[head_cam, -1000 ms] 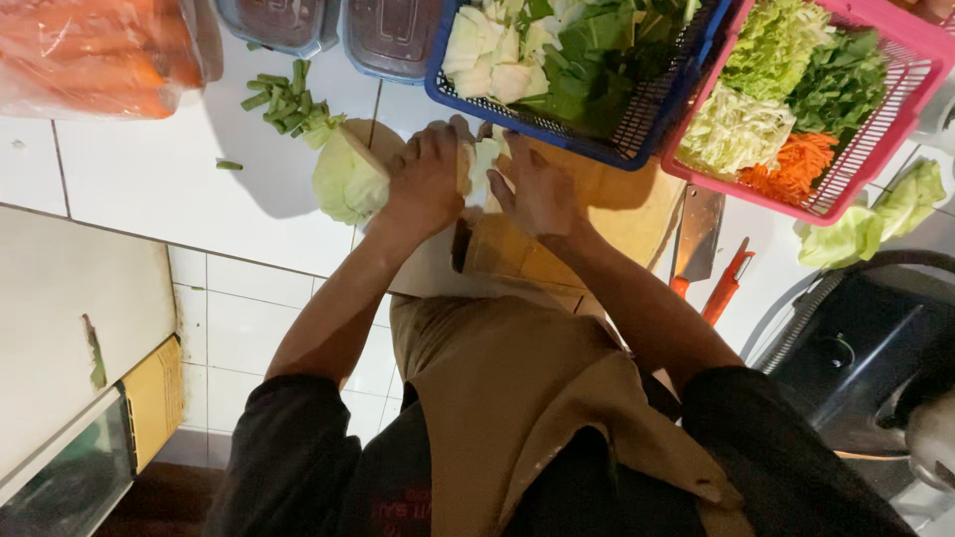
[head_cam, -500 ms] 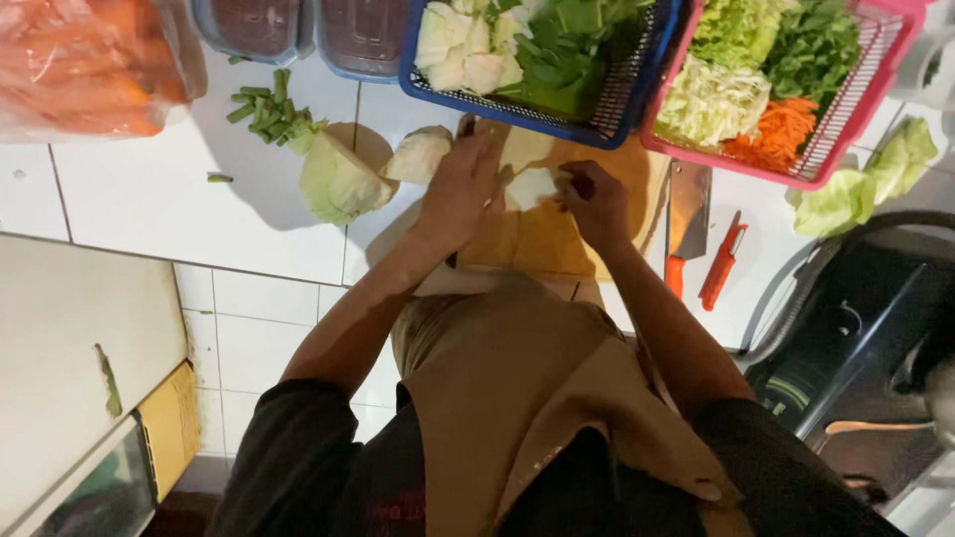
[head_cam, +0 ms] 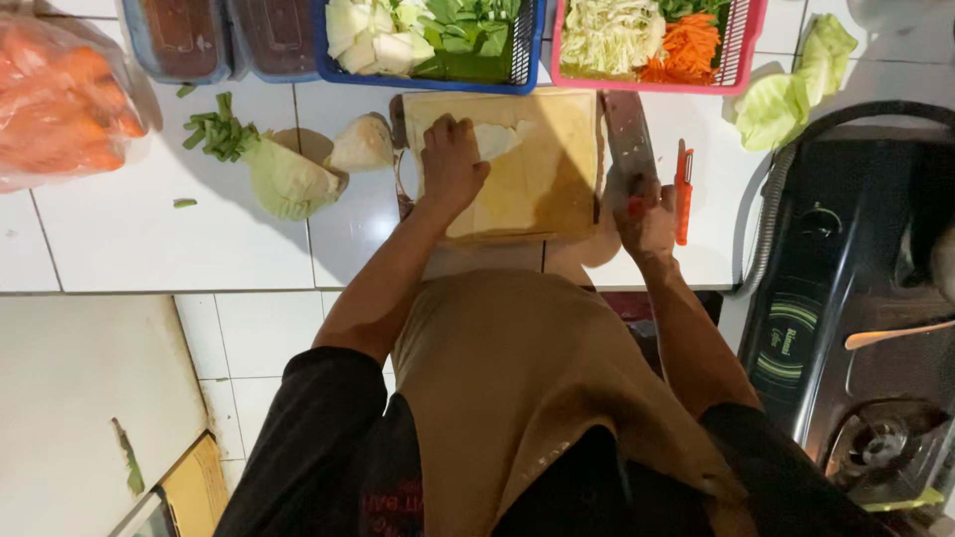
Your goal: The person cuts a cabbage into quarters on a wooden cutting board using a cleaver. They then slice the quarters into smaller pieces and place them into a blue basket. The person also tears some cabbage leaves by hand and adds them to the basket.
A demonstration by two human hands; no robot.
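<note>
A wooden cutting board [head_cam: 542, 184] lies on the white tiled counter. A pale cabbage piece [head_cam: 502, 139] rests on its far part, and my left hand [head_cam: 453, 159] presses down on the piece's left side with curled fingers. To the right of the board lies a cleaver [head_cam: 625, 134], blade pointing away from me. My right hand [head_cam: 647, 214] is closed around its handle at the counter's near edge. A red peeler [head_cam: 683, 189] lies just right of that hand.
At the back stand a blue basket [head_cam: 529, 55] of cabbage chunks and greens, a pink basket [head_cam: 748, 35] of shredded cabbage and carrot, and two dark tubs [head_cam: 184, 40]. Left of the board are cabbage halves [head_cam: 288, 179], green beans [head_cam: 219, 129] and bagged carrots [head_cam: 60, 99]. A stove [head_cam: 856, 298] sits right.
My right hand left the cabbage on the board and went right to the cleaver's handle. My left hand stayed on the cabbage piece. The view shifted down the counter.
</note>
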